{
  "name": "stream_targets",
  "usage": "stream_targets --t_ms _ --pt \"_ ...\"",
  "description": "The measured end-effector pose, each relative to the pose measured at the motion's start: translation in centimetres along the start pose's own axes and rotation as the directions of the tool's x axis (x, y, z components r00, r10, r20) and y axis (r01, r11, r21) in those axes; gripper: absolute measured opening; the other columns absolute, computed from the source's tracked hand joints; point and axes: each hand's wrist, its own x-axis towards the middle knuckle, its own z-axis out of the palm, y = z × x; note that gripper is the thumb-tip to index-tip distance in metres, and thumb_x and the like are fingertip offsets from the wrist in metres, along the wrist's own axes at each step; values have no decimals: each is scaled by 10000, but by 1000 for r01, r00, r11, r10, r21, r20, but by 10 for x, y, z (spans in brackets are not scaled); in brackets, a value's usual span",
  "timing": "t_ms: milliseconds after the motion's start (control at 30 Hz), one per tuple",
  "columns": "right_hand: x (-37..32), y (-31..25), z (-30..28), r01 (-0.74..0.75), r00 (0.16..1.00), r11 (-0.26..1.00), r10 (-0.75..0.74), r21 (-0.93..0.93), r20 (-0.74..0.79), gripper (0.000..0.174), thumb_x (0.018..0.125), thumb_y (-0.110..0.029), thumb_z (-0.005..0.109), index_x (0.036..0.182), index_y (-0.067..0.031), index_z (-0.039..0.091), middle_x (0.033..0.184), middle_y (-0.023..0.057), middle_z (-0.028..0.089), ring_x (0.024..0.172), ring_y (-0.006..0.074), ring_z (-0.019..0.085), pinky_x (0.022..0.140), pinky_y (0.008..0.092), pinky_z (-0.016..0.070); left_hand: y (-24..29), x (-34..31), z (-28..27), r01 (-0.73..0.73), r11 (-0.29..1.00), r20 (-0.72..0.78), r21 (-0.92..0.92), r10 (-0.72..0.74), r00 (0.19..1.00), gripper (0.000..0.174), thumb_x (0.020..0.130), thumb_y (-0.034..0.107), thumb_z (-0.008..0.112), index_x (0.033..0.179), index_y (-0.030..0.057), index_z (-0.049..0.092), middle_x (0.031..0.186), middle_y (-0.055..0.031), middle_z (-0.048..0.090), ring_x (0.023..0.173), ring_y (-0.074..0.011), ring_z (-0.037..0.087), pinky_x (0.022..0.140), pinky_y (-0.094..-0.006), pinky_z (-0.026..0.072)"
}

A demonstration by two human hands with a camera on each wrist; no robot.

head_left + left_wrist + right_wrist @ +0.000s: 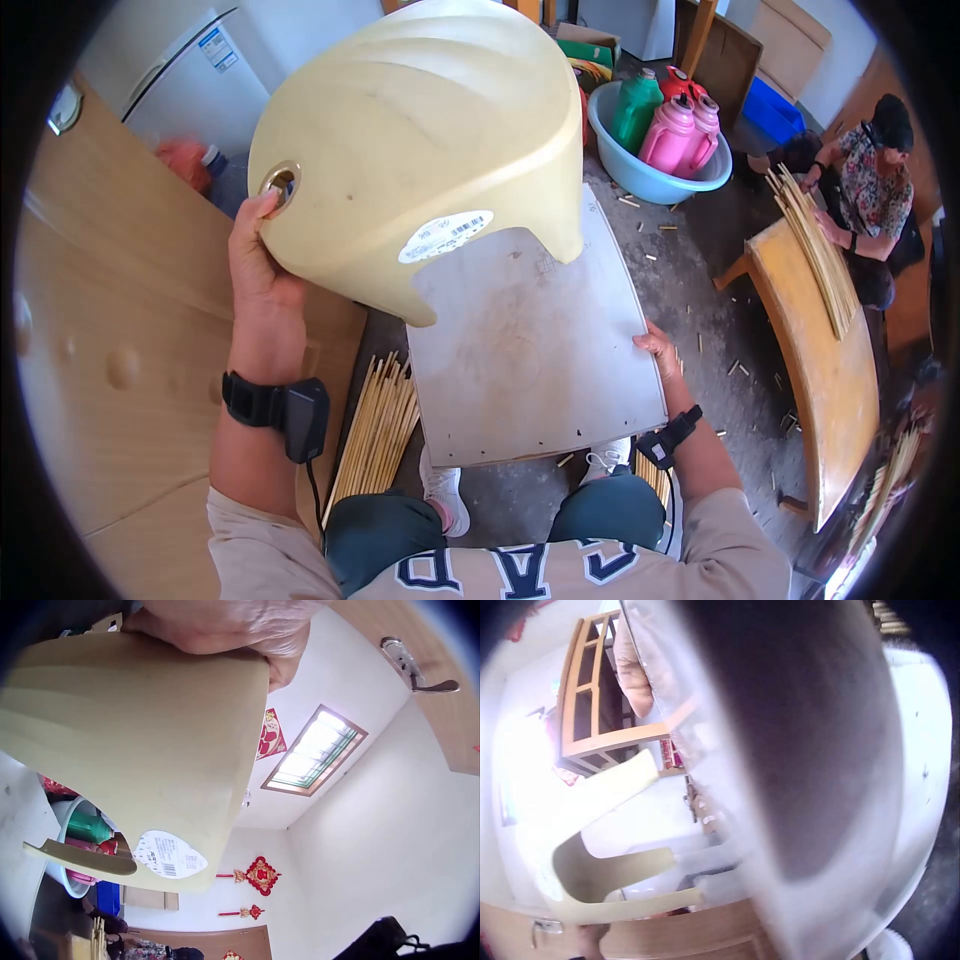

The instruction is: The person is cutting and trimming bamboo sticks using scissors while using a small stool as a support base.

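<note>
A cream plastic stool [400, 130] with a white label is held up by my left hand [262, 250], whose fingers grip its edge by the round metal-rimmed hole. In the left wrist view the hand [232, 626] lies over the edge of the stool [142, 727]. My right hand [658, 350] grips the right edge of a flat, stained whitish board [540, 370] over my knees. The stool's legs hang above the board's far part. The right wrist view shows the stool [592, 862] beyond the board and some fingers [634, 682] at the board's edge.
Bundled thin sticks [375, 430] stand left of the board. A blue basin [665, 188] with flasks is at the back. On the right, a seated person [870, 185] handles sticks by a curved wooden bench [820, 390]. Short stick pieces litter the floor.
</note>
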Motion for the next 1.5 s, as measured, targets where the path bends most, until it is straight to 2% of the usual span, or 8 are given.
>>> stream_targets --t_ms 267,700,1067,1167,1200,1300,1367,1500 --pt "1 31 -47 -93 987 996 92 -3 -134 511 759 -104 615 1246 -34 477 1070 94 605 925 206 604 815 335 495 -34 -5 9 106 994 131 42 -111 985 403 785 216 561 1118 -10 540 1037 -130 620 925 -245 620 837 -358 503" --pt "17 23 -51 -110 994 993 110 -43 10 521 787 -166 634 1262 -42 459 1069 87 608 927 194 608 836 328 487 -74 -32 39 119 993 258 -25 -109 960 424 744 166 560 1122 -24 527 1035 -139 607 925 -232 604 818 -336 497" --pt "18 64 -72 -95 994 995 95 8 -47 392 872 -205 573 1189 8 483 1054 105 600 924 201 608 797 341 506 -92 -60 24 -185 963 319 196 116 941 579 696 195 566 1218 -18 434 1133 -119 537 1014 -232 561 860 -341 470" --pt "25 62 -84 -76 970 786 -84 -613 -228 571 908 -342 514 1331 9 361 1328 153 432 1232 244 407 1017 391 323 -105 -75 -9 -82 977 254 195 30 967 798 606 151 677 1315 13 337 1163 -114 516 1060 -228 539 905 -327 444" --pt "20 43 -72 -69 968 789 -94 -610 -232 571 908 -342 514 1331 9 361 1328 153 432 1232 244 407 1017 391 323 -108 -80 -18 -73 964 243 256 9 970 857 594 166 712 1338 25 312 1175 -107 512 1076 -228 531 917 -329 435" --pt "-23 -37 -7 237 938 853 -326 -466 -120 732 878 -529 472 1392 -42 286 1383 151 357 1283 255 327 1020 370 313 -121 -92 -56 6 929 325 371 -136 936 840 512 90 796 1235 53 371 1135 -63 515 1055 -193 525 897 -325 441" --pt "-32 -49 14 287 914 957 -263 -34 310 851 849 -618 436 1417 -33 193 1441 147 250 1323 250 248 1040 357 278 -121 -98 -56 89 858 319 506 -283 904 780 462 -17 818 1107 91 394 1088 -27 509 1023 -166 520 884 -314 440" --pt "-47 -36 29 325 920 875 -206 -358 333 926 823 -637 465 1408 15 165 1437 172 244 1331 259 229 1075 354 193 -139 -99 -72 21 831 433 556 -311 846 776 500 20 841 1126 96 387 1111 -33 493 1043 -164 503 899 -307 425"
